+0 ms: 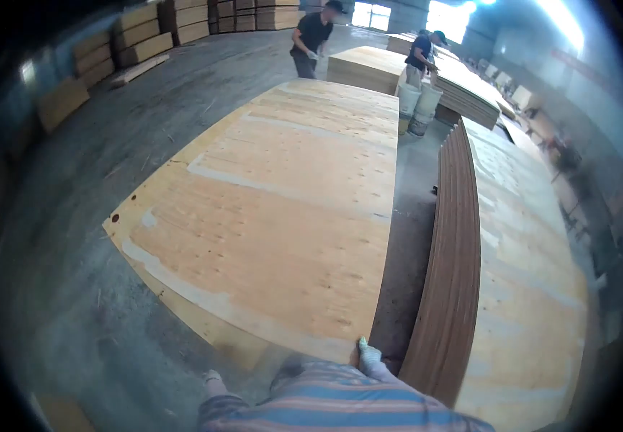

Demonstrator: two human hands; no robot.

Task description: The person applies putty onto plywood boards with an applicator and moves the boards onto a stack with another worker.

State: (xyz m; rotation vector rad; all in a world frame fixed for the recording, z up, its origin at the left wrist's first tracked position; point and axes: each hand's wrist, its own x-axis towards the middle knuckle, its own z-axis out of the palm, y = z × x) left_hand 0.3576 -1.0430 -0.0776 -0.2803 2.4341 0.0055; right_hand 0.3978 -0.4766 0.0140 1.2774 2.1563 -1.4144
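A large plywood sheet [275, 237] with pale filler strips stretches out in front of me. Its left and near edges do not line up with a yellower sheet [200, 324] below, which shows dark knots at its left corner. My right hand [370, 354], in a light glove, grips the near right corner of the upper plywood sheet, thumb on top and fingers hidden below the edge. Low by my body, apart from the sheets, hangs my left hand [213, 377], also gloved. It is small and blurred there, so its finger position is unclear.
A tall stack of filler-patched sheets [455, 252] stands close on my right across a narrow gap. Beyond are a person in dark clothes [314, 39], another person [419, 54] by white buckets [424, 101], and a panel stack [365, 68]. More stacks [142, 36] line the left wall.
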